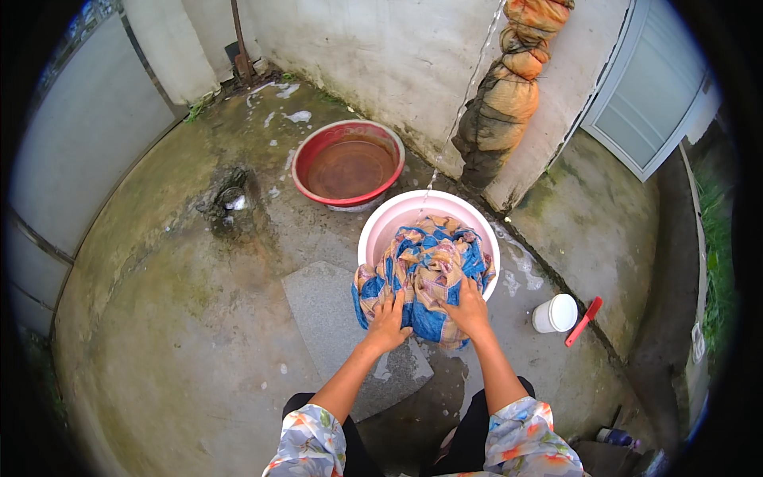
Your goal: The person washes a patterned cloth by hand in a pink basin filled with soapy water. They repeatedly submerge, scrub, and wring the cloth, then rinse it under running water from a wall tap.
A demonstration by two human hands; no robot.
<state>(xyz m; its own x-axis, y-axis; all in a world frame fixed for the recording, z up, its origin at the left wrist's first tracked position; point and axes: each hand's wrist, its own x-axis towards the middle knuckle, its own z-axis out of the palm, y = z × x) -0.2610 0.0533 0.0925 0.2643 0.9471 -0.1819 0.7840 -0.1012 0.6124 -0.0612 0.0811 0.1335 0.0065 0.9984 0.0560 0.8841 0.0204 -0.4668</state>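
Observation:
A wet blue-and-tan patterned cloth (438, 262) is heaped in a pale pink basin (374, 238) with a white rim. Its near part hangs over the basin's front edge. My left hand (388, 325) holds folds at the cloth's near left, thumb apart from the fingers. On the near right, my right hand (468, 307) holds another bunch, its fingertips pressed into the fabric. The bulge of cloth between my hands lies at the front rim. A thin stream of water (430, 179) falls from above into the back of the basin.
Behind stands a red basin (304, 179) with brownish content. To the right are a white lidded tub (554, 313) and a red-handled brush (584, 322). A stone slab (322, 304) lies under the near left side. Left is a drain hole (229, 200); a wrapped pipe (506, 101) runs down the wall.

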